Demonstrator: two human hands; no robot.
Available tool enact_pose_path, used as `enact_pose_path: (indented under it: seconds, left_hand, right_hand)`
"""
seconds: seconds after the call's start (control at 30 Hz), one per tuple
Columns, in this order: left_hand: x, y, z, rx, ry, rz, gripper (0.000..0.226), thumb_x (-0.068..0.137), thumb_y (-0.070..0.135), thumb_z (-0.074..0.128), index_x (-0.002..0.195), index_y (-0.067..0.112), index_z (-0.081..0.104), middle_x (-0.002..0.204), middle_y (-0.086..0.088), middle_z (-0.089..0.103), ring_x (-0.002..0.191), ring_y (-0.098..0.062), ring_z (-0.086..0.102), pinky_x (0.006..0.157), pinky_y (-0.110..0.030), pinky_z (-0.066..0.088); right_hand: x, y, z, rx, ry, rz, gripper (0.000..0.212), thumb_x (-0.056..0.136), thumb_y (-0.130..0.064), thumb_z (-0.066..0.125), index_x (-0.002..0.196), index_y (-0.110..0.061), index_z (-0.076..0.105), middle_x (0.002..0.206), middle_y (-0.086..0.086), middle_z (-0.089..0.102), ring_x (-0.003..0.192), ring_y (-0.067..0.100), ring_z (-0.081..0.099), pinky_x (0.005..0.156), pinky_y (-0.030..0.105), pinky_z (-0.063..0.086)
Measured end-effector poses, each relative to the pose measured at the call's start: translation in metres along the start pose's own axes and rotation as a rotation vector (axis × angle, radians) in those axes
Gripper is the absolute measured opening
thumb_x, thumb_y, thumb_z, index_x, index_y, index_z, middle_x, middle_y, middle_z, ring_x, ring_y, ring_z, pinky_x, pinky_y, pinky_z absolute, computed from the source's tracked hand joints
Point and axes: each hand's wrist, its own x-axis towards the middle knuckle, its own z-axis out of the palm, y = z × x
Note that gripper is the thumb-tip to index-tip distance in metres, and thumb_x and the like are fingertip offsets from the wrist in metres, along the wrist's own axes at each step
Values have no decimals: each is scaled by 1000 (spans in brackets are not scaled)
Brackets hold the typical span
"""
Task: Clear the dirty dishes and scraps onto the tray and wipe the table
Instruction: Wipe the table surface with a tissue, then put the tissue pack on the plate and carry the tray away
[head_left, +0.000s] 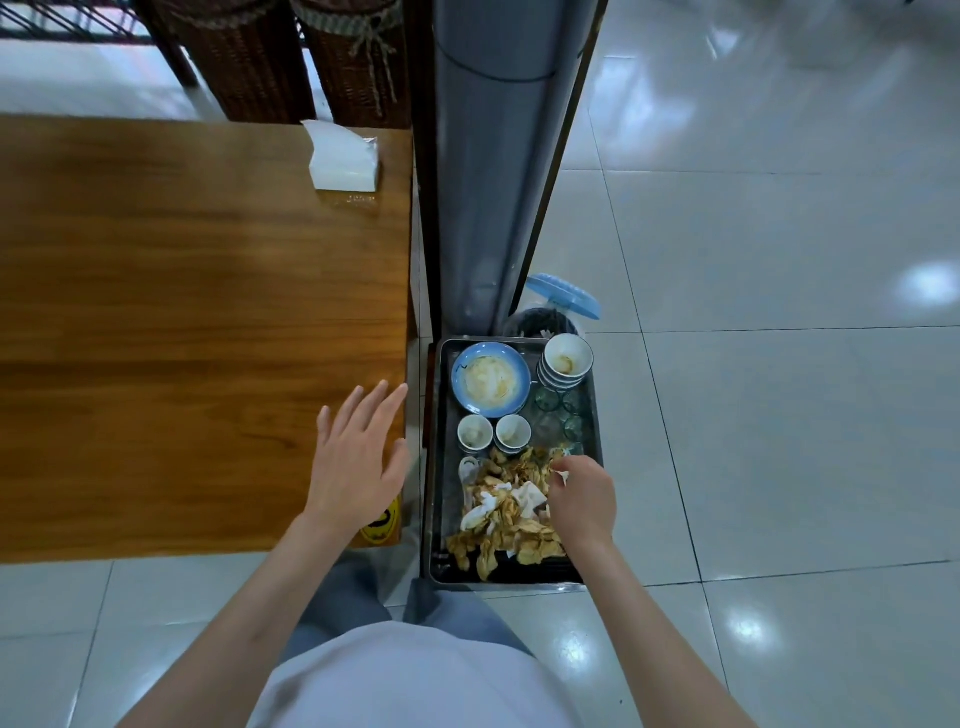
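Tray (439, 467) of dirty dishes, low at 3 o'clock from the table (182, 312). Left hand (358, 457) open, fingers straight and spread, over the table's near right corner; touching the wood or just above it, impossible to say. Right hand (582, 493) down on the scraps (509, 525) heaped in the tray's near half, fingers curled under; pinching a piece or merely pushing the heap, cannot tell. Toward the tray's 12 o'clock end: blue plate (491, 379) at 11, stack of bowls (566, 361) at 1, two small cups (475, 432) mid-tray, green glasses (563, 415) just beside them toward 3.

Likely trouble: scraps piled close to the near rim, liable to spill onto the floor with a careless push. Glasses crowded against the bowl stack, liable to tip or chip under a knock from the right wrist. Greasy fingers apt to smear the wood ahead of the wipe. No cloth in sight for wiping, only a tissue pack (343, 156) near the table's 1 o'clock corner.

Hard to make out: right fingertips, hidden behind the knuckles; support under the tray, out of sight; count of glasses, blurred; print on the yellow sticker (382, 525) beside the left wrist, partly covered; contents of the bin (563, 296) with the blue lid, past the tray at 12 o'clock.
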Motion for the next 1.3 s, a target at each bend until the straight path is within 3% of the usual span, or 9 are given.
enact_pose_path:
  seconds: [0.3,0.47,0.6,0.8,0.93,1.07,1.3]
  left_hand:
    - [19,-28,-21,25,3,-45,56,93,30,47,145,29,27,152,2,29,143,-20,16,113,-48,4]
    - [63,-61,-45,73,56,-52,56,92,27,47,146,25,29,151,-2,33,142,-25,20,113,-51,10]
    - [103,-93,-60,104,96,-45,55,92,29,48,144,25,32,149,-4,36,140,-27,24,112,-52,11]
    - [188,-145,-67,131,67,-36,57,91,35,50,144,28,31,149,-1,35,141,-26,24,111,-50,6]
    - [252,-177,-65,113,64,-31,58,91,35,51,145,25,30,150,0,34,141,-24,23,111,-48,3]
    - [316,-197,-62,94,40,4,61,91,28,52,146,20,27,150,-1,34,141,-23,24,113,-50,9]
    - [402,-208,-59,39,29,-25,74,87,23,60,147,15,18,140,-6,47,132,-25,40,112,-50,18]
  right_hand:
    - [29,-52,3,9,-25,-172,17,88,-11,56,96,-8,70,96,7,67,90,22,59,73,31,48]
    - [62,-118,12,-26,-100,-298,28,90,-20,55,115,-12,64,117,5,62,109,23,55,87,34,44]
    - [89,-176,22,-39,-116,-391,35,89,-22,58,122,-12,60,123,6,61,115,23,54,95,34,41]
    - [138,-254,35,-81,-83,-459,30,87,-18,62,114,-6,61,114,11,64,107,27,58,88,37,47]
    - [183,-300,52,-68,-70,-416,34,89,-19,62,120,-7,57,116,10,63,106,24,60,86,32,48]
    - [231,-340,70,-34,-49,-356,31,89,-14,62,118,-8,57,112,10,65,97,22,63,70,22,43]
    - [300,-388,94,60,31,-220,30,82,-13,69,111,-10,58,104,5,64,90,22,63,59,23,46]
